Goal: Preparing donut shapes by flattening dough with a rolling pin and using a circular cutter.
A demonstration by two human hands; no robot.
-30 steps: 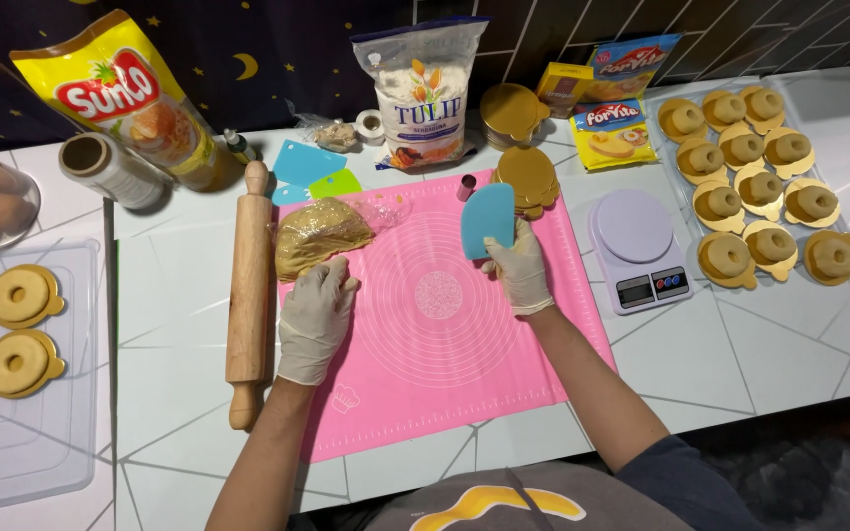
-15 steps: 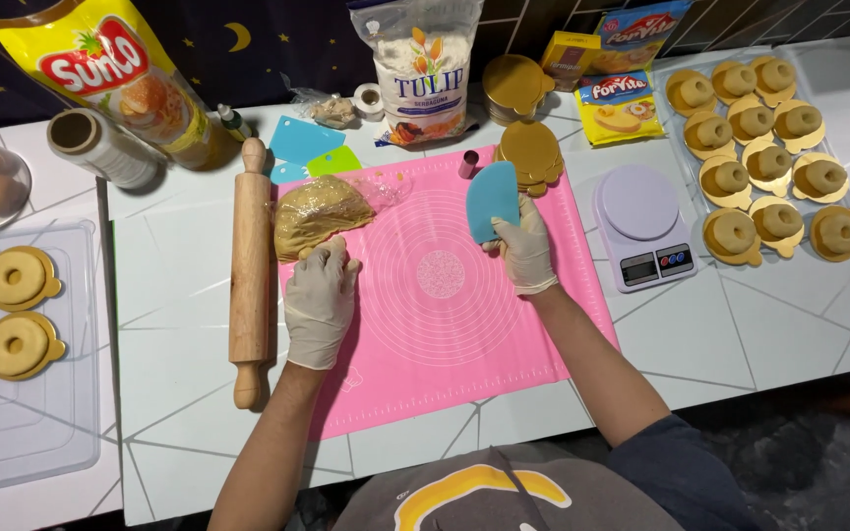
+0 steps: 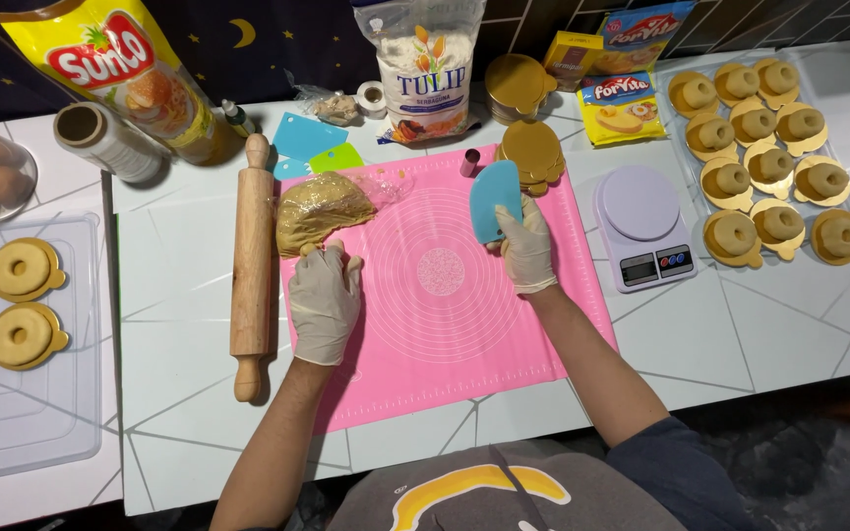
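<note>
Both my hands wear pale gloves over a pink silicone mat (image 3: 445, 324). My left hand (image 3: 325, 300) lies flat on the mat's left part, its fingertips touching a lump of tan dough (image 3: 319, 209) wrapped in clear film. My right hand (image 3: 525, 246) holds a light blue plastic scraper (image 3: 494, 200) upright near the mat's upper right. A wooden rolling pin (image 3: 251, 265) lies lengthwise just left of the mat.
A small digital scale (image 3: 641, 226) stands right of the mat, beside a tray of ring pastries (image 3: 769, 157). Behind are a flour bag (image 3: 423, 69), gold cardboard discs (image 3: 531, 152), spare scrapers (image 3: 312, 147), an oil pouch (image 3: 120, 69) and a film roll (image 3: 105, 143). More ring pastries (image 3: 22, 300) sit left.
The view has shifted slightly. My left hand has slid a little closer to the dough. My right hand keeps the scraper in about the same place.
</note>
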